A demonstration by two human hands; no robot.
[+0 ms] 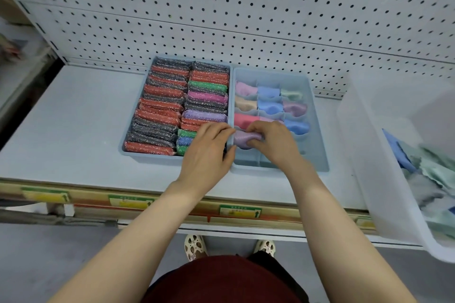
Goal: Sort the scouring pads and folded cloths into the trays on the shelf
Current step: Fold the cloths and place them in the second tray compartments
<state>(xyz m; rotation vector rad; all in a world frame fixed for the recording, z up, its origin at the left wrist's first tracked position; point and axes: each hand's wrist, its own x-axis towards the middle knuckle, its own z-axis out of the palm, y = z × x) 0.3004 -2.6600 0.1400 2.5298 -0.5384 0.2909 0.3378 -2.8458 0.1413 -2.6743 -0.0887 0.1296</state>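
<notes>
Arms reached forward from the bottom of the view over the shelf (61, 130) edge with its price labels (240, 211). Left hand (209, 152) lay over the near right corner of the pad tray (128, 149), its fingers (216, 129) gently bent and close together, tips touching the wall between the two trays; whether they gripped anything could not be told. Right hand (273, 141) sat in the near left compartment of the cloth tray (317, 145), fingers (256, 126) curled round a lilac cloth (242, 139) and pinching it against the thumb. Behind it, folded cloths (269, 107) in pink, blue, peach, green and purple filled the divided compartments. Beside that tray, touching it on the left, scouring pads (160, 108) stood packed on edge in two rows, mostly red and grey, with green, pink, purple and blue ones in the right row. At the far right a clear bin (374, 167) held loose cloths (433, 174). Pegboard (221, 7) rose behind the trays.
</notes>
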